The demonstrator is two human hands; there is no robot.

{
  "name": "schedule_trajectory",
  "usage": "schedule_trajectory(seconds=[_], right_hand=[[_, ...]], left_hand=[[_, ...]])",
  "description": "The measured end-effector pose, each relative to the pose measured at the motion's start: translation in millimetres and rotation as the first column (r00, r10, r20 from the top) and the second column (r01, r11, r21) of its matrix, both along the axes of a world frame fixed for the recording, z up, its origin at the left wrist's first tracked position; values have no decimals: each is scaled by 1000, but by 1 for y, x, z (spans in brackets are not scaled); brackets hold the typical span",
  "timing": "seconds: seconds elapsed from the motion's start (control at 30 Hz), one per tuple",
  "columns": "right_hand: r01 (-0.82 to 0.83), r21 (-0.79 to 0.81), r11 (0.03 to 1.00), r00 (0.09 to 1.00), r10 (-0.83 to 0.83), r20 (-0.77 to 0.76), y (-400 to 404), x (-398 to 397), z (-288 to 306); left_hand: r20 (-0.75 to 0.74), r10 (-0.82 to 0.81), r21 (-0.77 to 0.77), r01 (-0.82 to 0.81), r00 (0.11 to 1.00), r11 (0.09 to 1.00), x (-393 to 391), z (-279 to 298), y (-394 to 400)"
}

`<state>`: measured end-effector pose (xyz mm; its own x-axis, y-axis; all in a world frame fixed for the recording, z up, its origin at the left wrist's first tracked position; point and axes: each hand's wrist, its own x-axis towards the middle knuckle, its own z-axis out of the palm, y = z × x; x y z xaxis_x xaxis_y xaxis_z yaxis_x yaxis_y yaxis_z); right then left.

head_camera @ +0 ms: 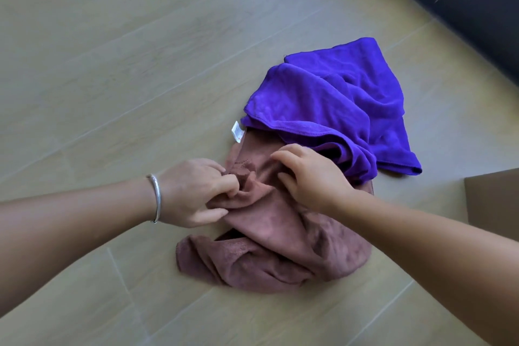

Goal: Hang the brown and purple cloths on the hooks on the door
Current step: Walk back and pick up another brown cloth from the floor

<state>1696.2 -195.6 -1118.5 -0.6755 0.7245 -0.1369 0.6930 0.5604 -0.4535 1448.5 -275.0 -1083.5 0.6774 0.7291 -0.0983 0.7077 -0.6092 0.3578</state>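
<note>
A crumpled brown cloth [280, 250] lies on the light wooden floor, with a white label at its far corner. A purple cloth [337, 109] lies bunched just beyond it and overlaps its far edge. My left hand [196, 191], with a silver bangle on the wrist, pinches a fold of the brown cloth near its upper edge. My right hand [311, 177] rests on the brown cloth beside the left, fingers curled down into the fabric. No door or hooks are in view.
The wooden floor [112, 64] stretches to the left and front. A dark wall or piece of furniture [463, 8] runs along the upper right. A brown cardboard box corner [494, 199] shows at the right edge.
</note>
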Motion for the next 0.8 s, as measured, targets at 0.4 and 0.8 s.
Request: schedule_trajectory(seconds=[0.4,0.8], right_hand=[[103,296,950,879,-227,420,39,6,-7],[406,-293,865,914,-387,123,13,-16,-9]], left_hand=[[-827,-188,-311,-152,529,938,-91,-13,-32],[-400,903,-397,-918,157,-16,-61,-43,18]])
